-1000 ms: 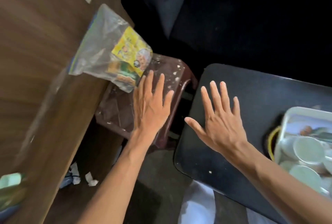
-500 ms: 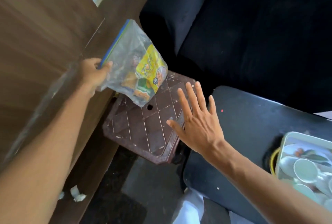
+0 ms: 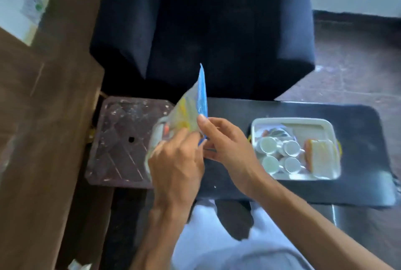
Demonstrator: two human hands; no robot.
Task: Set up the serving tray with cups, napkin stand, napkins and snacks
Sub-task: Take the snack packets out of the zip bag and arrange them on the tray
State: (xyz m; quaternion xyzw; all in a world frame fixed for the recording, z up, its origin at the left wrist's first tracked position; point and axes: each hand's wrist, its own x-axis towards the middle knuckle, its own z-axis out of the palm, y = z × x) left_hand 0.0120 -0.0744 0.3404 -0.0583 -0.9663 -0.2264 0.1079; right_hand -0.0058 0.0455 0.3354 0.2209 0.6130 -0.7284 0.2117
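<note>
A clear zip bag (image 3: 184, 111) with a blue seal strip and yellow snack packets inside is held up in front of me, above the left end of the black table (image 3: 358, 187). My left hand (image 3: 175, 165) grips its lower side. My right hand (image 3: 223, 141) pinches the blue seal edge. To the right, a white serving tray (image 3: 325, 123) sits on the black table. It holds several small white cups (image 3: 269, 145) and a stand with white napkins (image 3: 321, 157).
A brown plastic stool (image 3: 123, 139) stands left of the black table. A wooden cabinet (image 3: 43, 139) fills the left side. A dark armchair (image 3: 206, 31) is behind the table. My lap in light clothing (image 3: 217, 248) is at the bottom.
My left hand took the bag off the wooden cabinet and brought it right, in front of me. My right hand closed on its blue seal. The view swung right onto the tray.
</note>
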